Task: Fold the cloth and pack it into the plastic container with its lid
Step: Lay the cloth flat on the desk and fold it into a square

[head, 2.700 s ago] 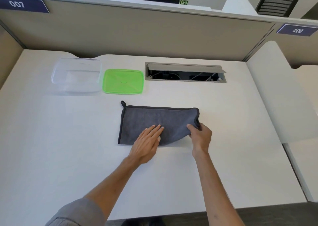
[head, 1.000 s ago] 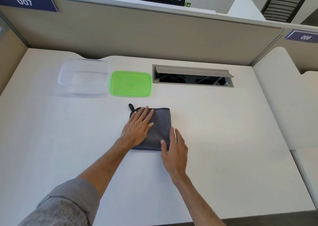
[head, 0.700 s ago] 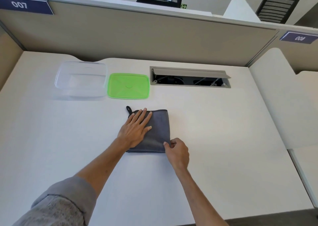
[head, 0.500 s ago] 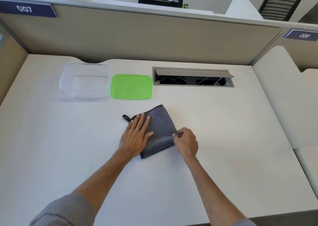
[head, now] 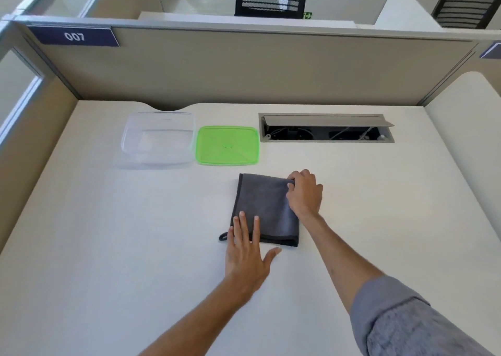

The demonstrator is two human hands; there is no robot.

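Note:
The grey cloth (head: 264,206), folded into a small rectangle, lies flat on the white desk (head: 108,247), its hanging loop sticking out at the near left corner. My left hand (head: 248,252) rests flat with spread fingers on the cloth's near left edge. My right hand (head: 305,193) pinches the cloth's far right corner. The clear plastic container (head: 158,140) stands empty at the back left. Its green lid (head: 227,145) lies flat on the desk just right of it.
An open cable tray (head: 326,128) is sunk into the desk at the back right. A beige partition wall (head: 244,68) with a "007" label closes the back. A side partition (head: 466,139) stands on the right.
The cloth has been turned about a quarter turn, so its loop now points toward me. My right hand moved from the near edge to the far right corner; my left hand slid to the near edge.

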